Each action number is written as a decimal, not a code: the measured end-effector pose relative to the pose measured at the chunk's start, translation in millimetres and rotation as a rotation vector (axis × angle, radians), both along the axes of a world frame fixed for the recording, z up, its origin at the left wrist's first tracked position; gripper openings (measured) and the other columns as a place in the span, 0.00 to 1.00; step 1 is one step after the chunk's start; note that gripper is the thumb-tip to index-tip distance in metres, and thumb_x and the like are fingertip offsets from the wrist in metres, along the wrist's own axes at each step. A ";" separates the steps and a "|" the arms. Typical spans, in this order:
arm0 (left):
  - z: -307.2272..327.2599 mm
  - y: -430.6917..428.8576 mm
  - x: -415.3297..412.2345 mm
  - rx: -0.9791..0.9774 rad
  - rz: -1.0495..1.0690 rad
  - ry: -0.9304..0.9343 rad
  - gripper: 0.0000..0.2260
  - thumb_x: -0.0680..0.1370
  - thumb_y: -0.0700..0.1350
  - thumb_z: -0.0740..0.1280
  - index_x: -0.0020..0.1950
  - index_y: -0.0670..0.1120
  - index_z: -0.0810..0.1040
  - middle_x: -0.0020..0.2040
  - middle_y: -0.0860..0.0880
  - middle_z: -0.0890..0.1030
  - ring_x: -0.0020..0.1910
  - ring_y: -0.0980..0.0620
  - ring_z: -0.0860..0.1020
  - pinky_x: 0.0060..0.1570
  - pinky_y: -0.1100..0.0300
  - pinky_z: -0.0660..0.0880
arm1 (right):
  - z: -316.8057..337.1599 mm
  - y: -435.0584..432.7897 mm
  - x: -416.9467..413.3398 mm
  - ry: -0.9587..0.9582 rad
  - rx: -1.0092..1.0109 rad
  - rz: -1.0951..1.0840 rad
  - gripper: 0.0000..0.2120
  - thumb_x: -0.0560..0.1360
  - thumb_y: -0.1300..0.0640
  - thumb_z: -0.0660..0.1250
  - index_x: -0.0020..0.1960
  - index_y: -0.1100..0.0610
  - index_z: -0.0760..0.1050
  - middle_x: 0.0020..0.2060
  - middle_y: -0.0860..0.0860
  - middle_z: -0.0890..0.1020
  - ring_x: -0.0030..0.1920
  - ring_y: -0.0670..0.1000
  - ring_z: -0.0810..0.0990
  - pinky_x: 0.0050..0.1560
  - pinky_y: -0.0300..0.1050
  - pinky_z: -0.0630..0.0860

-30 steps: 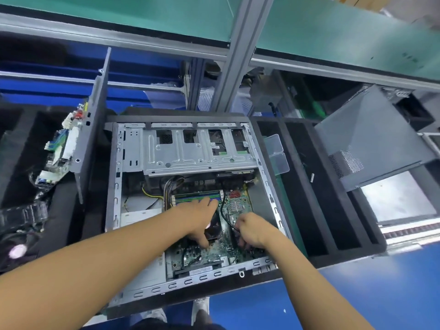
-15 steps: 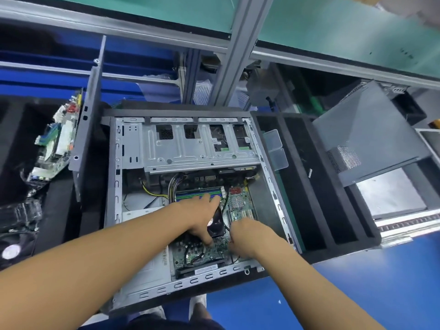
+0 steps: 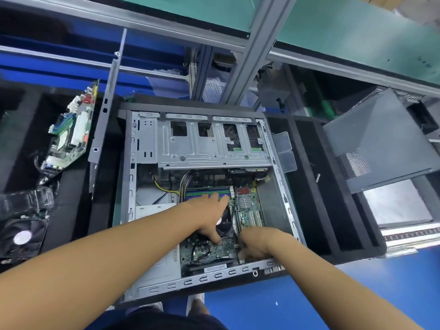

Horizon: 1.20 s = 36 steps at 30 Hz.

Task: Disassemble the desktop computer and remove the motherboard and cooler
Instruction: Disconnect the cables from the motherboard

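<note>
The left grip [image 3: 209, 217] lies spread over the cooler [image 3: 225, 226], fingers straight. The right grip [image 3: 257, 244] curls just right of the cooler, on the motherboard [image 3: 209, 253]; whether it clamps anything is hidden.

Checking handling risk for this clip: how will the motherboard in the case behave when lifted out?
Probably stiff but slightly flexing: the motherboard is a thin flat board. Likely top-heavy, since the cooler under the left hand sits on it. It may snag; cables run to its far edge.
</note>
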<state>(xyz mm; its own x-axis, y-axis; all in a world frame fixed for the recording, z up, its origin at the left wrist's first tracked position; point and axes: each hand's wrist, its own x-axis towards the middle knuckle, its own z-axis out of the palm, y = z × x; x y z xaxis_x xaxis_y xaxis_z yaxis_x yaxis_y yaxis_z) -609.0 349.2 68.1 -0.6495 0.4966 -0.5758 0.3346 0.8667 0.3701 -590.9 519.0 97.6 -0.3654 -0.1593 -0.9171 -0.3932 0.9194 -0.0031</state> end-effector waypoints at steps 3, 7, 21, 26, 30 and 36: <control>0.3 -0.3 0.1 0.008 0.003 -0.001 0.48 0.63 0.61 0.79 0.72 0.46 0.56 0.67 0.42 0.67 0.63 0.40 0.71 0.59 0.43 0.75 | -3.4 11.8 -2.5 -0.029 -0.061 -0.130 0.19 0.83 0.44 0.59 0.56 0.58 0.79 0.49 0.53 0.80 0.46 0.51 0.76 0.52 0.44 0.69; 1.1 0.6 -0.4 0.005 -0.004 -0.011 0.48 0.64 0.62 0.79 0.72 0.47 0.56 0.68 0.42 0.65 0.64 0.40 0.69 0.59 0.43 0.74 | -6.9 6.8 -4.5 -0.055 -0.016 -0.066 0.21 0.81 0.41 0.60 0.57 0.58 0.76 0.58 0.56 0.79 0.50 0.54 0.74 0.50 0.46 0.68; 30.1 -11.9 -14.0 -0.051 0.023 -0.228 0.54 0.68 0.64 0.75 0.81 0.46 0.44 0.79 0.43 0.57 0.74 0.39 0.64 0.70 0.44 0.67 | 23.8 20.3 1.9 0.024 -0.153 -0.120 0.14 0.81 0.53 0.59 0.44 0.61 0.75 0.43 0.59 0.80 0.40 0.54 0.75 0.43 0.46 0.72; 56.2 -41.2 -22.2 -0.336 -0.013 0.048 0.02 0.78 0.36 0.65 0.46 0.42 0.75 0.46 0.46 0.76 0.39 0.49 0.75 0.44 0.53 0.79 | 29.4 17.1 -5.7 0.010 -0.207 -0.248 0.19 0.82 0.52 0.57 0.35 0.56 0.73 0.35 0.53 0.77 0.33 0.51 0.73 0.38 0.43 0.71; 54.7 -58.0 -27.1 -0.422 0.111 -0.005 0.07 0.76 0.31 0.62 0.41 0.41 0.74 0.36 0.49 0.72 0.32 0.52 0.70 0.33 0.60 0.71 | 19.7 11.7 -11.4 0.008 -0.034 -0.042 0.15 0.82 0.51 0.58 0.45 0.60 0.75 0.41 0.54 0.78 0.38 0.52 0.77 0.46 0.46 0.74; 35.2 -55.8 -34.2 -0.461 0.192 -0.110 0.08 0.78 0.33 0.61 0.52 0.41 0.78 0.35 0.49 0.69 0.30 0.53 0.67 0.30 0.61 0.66 | 2.1 4.0 -21.0 0.196 0.002 -0.101 0.13 0.81 0.58 0.58 0.59 0.63 0.75 0.58 0.58 0.80 0.53 0.59 0.81 0.54 0.51 0.79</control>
<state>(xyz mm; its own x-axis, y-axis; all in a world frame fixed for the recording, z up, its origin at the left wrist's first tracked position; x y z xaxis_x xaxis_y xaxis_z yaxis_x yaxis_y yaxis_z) -643.2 293.4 103.3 -0.6275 0.0528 -0.7768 0.1338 0.9902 -0.0408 -611.9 523.1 99.7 -0.5507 -0.1108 -0.8273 -0.2916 0.9542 0.0663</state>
